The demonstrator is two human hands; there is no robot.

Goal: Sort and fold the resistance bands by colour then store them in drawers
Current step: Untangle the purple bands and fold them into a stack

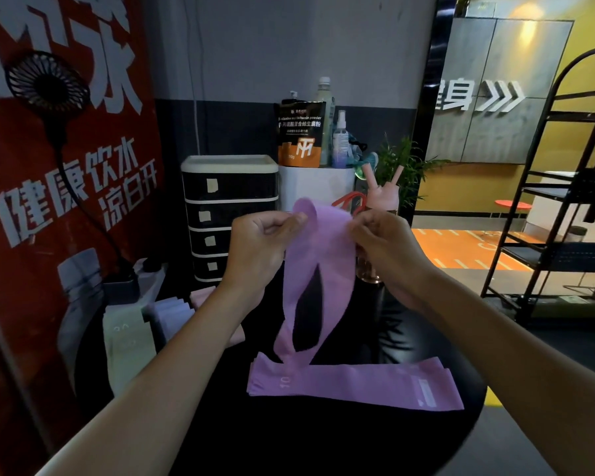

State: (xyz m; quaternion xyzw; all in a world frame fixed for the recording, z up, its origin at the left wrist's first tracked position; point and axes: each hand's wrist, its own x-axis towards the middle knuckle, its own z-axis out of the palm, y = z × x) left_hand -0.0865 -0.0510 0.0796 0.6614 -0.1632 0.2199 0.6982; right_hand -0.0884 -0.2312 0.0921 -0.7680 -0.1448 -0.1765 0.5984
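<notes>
Fingers (291, 221) of left hand (258, 249) curled, thumb and fingertips pinching top left corner of the held purple band (318, 255). Right hand (387, 250) same: fingers curled, pinching top right corner. Both hands are raised over the black round table (323, 448), with the band's top edge spread between them and its left corner flopped over.

Near-centre of table: stack of purple bands (358, 384) lying flat, long side across, right end close to the right edge. "10" printed at left end, white label at right end. Count in stack: cannot tell.

Held band is a loop. It hangs open below the grip, lower end touching the stack.

Left edge: pale green band (124, 338). Just behind it are folded whitish-lilac bands (174, 312), then a pink band (200, 297) partly hidden by the left forearm.

Far edge: black drawer unit (229, 214) with cream top, all drawers closed, a tape label on each front. Right of it, a white stand (316, 187) carries a supplement pouch (301, 134) and a spray bottle (340, 140). Pink bottle (382, 197) sits behind the right hand.
</notes>
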